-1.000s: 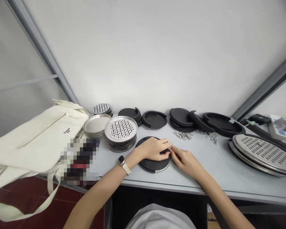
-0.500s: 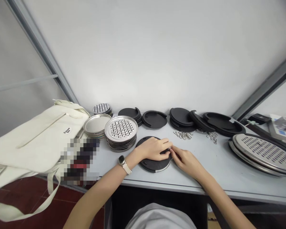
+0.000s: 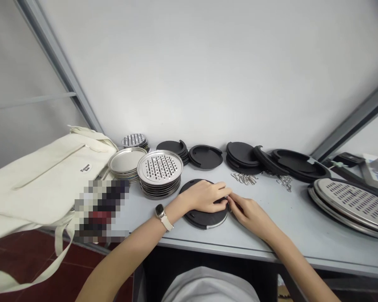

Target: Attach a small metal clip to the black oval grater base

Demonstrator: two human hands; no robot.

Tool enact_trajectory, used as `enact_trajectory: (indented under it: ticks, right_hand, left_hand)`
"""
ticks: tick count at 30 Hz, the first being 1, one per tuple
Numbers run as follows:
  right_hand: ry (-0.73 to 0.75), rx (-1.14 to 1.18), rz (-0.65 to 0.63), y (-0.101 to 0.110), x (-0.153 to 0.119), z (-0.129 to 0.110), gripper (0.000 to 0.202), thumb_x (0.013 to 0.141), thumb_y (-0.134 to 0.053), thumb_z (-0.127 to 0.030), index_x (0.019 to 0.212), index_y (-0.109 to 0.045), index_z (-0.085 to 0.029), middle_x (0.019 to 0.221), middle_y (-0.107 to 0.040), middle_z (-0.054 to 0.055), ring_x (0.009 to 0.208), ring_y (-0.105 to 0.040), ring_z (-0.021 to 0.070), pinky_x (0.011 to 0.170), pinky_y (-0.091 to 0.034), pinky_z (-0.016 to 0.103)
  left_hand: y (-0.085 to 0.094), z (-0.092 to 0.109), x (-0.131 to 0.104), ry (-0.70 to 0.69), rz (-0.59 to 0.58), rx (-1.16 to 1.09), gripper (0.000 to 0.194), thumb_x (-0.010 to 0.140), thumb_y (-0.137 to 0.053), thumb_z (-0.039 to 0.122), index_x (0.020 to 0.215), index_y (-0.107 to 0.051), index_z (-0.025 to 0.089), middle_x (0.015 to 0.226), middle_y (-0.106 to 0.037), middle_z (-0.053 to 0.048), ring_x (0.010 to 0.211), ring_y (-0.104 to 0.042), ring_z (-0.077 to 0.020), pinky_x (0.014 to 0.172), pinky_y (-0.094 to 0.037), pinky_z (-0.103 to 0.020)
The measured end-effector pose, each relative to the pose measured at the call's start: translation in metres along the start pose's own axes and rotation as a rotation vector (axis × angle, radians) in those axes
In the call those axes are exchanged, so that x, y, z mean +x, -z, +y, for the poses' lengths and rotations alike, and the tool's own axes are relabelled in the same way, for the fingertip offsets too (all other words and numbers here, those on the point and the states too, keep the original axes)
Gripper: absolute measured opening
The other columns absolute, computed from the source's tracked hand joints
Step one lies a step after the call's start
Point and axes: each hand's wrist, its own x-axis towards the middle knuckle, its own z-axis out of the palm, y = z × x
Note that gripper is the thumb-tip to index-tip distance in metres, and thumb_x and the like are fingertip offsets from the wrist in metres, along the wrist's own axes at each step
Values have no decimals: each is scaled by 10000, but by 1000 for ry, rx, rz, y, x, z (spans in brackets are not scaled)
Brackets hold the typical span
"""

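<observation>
A round black disc with a metal rim (image 3: 204, 218) lies flat on the grey table (image 3: 290, 218), close to its front edge. My left hand (image 3: 204, 196), with a watch on the wrist, rests palm-down on the disc and pinches at its right edge. My right hand (image 3: 247, 212) meets it there, fingertips pinched on a small metal piece (image 3: 227, 201) that is too small to make out. A scatter of small metal wire hooks (image 3: 245, 178) lies just behind my hands.
A stack of perforated metal plates (image 3: 159, 173) and a stack of plain metal plates (image 3: 126, 162) stand to the left, beside a cream bag (image 3: 44, 180). Black discs (image 3: 206, 157) and black rings (image 3: 294, 164) line the back wall. Large perforated plates (image 3: 353, 205) lie at the right.
Both hands stay at the disc's right edge with only slight finger movement. The view has shifted a little.
</observation>
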Motion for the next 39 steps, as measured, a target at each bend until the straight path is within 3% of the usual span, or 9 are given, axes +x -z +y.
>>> enact_trajectory:
  ticks: [10, 39]
  right_hand:
    - [2, 3, 15, -1, 0, -1, 254, 939, -288, -309, 798, -483, -228, 667, -641, 42, 554, -595, 191, 534, -378, 270]
    - [4, -26, 0, -2, 0, 2, 284, 967, -252, -309, 929, -515, -208, 709, -634, 35, 589, -598, 191, 587, -388, 271]
  left_hand:
    - [-1, 0, 0, -7, 1, -6, 152, 885, -436, 314, 933, -501, 186, 874, -553, -28, 622, -555, -138, 516, -370, -281]
    - [3, 2, -1, 0, -1, 19, 156, 895, -418, 319, 920, -495, 185, 869, -560, -21, 645, -554, -142, 542, -370, -278]
